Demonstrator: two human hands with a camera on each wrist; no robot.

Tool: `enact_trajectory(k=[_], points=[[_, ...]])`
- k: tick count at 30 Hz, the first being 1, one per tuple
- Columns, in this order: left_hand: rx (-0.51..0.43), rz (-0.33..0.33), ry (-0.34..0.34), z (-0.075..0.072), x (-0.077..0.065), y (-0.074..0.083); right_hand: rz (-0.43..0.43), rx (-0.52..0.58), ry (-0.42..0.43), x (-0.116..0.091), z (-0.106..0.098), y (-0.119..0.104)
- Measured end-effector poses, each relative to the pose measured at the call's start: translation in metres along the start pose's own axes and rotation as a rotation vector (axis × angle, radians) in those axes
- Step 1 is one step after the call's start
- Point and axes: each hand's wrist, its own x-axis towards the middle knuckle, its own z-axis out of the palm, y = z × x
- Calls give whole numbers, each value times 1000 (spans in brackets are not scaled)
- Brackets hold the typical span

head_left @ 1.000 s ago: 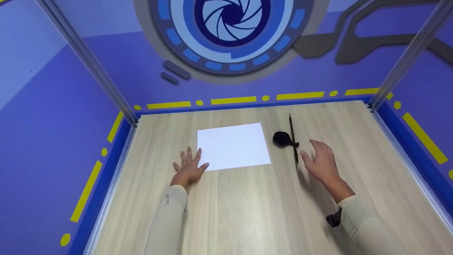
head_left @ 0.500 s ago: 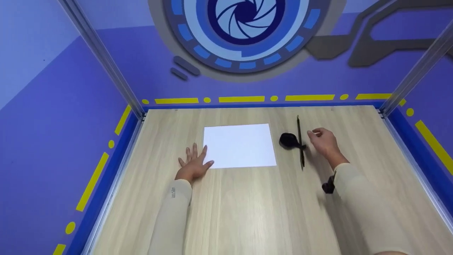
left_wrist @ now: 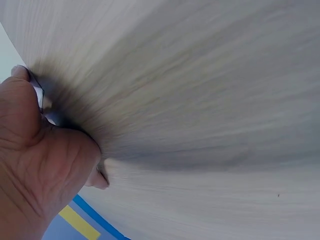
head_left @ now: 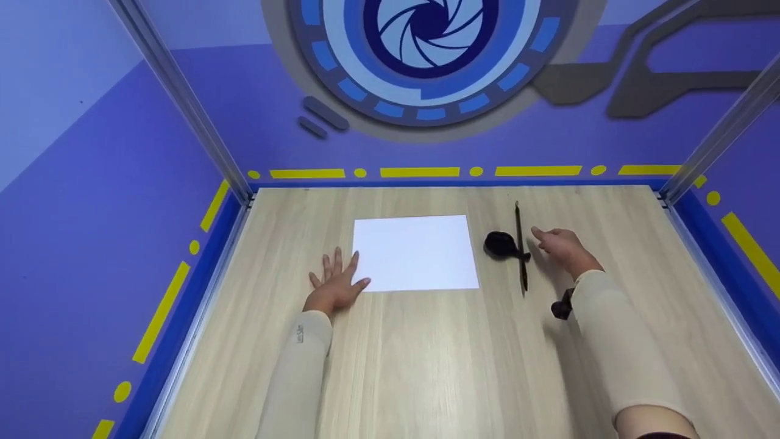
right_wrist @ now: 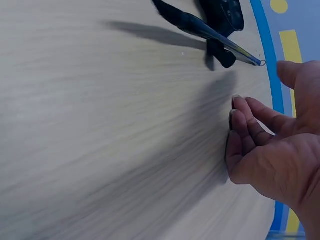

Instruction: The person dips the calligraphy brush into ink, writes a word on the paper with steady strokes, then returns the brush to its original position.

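A blank white sheet of paper (head_left: pixel 417 253) lies on the table. My left hand (head_left: pixel 335 283) rests with spread fingers at its lower left corner, thumb and forefinger on the paper's edge. To the right of the sheet is a small black round dish (head_left: pixel 501 245) with a short stub. A dark ink brush (head_left: pixel 520 228) leans across that stub, its bristle tip (right_wrist: pixel 170 14) towards me and its hanging loop at the far end. My right hand (head_left: pixel 563 247) hovers just right of the brush, apart from it. Its fingers are loosely bent, the thumb stretched out, nothing held.
The light wood table (head_left: pixel 420 366) is bounded by a blue-purple printed back wall (head_left: pixel 426 146) and side walls with metal corner posts (head_left: pixel 183 103). A small black device (head_left: pixel 562 305) is worn under the right wrist.
My right hand has moved forward beside the brush, and its spread fingers have bent inwards. The head view has shifted slightly. Left hand, paper, dish and brush keep their places.
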Motion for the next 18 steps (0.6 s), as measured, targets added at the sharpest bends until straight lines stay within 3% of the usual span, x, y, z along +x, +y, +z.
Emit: enact_trajectory(k=[8,11,18], points=[[-6,-16,-10,3,-1,-4,-23,7,-106,3,0,5],[-7,-16,-14,5,0,-3,-30,23,-99,2,-1,8],[-3,-14,-9,2,2,1,60,-19,-78,6,0,0]])
